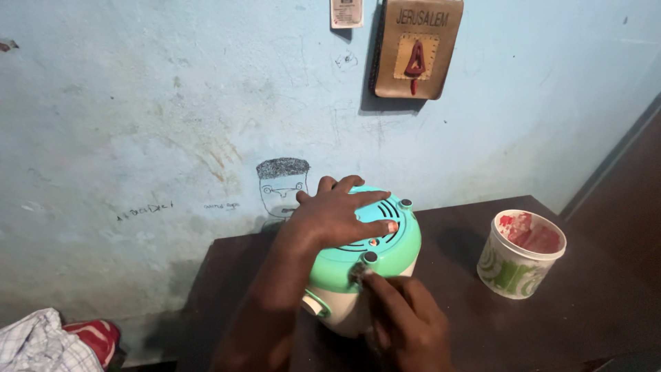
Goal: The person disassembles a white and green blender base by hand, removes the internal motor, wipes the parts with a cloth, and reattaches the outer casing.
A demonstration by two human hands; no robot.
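The left hand [330, 217] lies flat, fingers spread, on the green lid [385, 241] of a small appliance [344, 306], hiding much of the lid's top. The right hand [406, 320] covers the white body's front; its fingertip presses beside a small grey knob [370, 257] at the lid's rim, and something dark seems pinched there, too blurred to tell, so I cannot tell whether that grip is closed on anything. The left grip is open, holding nothing.

The appliance stands near the back of the dark desk [482, 324], just beside the blue wall [138, 124]. Its lid is domed, with curved vent slots, an orange dot and a second knob [405, 203].

A paint-smeared tub [520, 255] stands well apart to the right. Cloth [55, 341] is cut off at the lower left.
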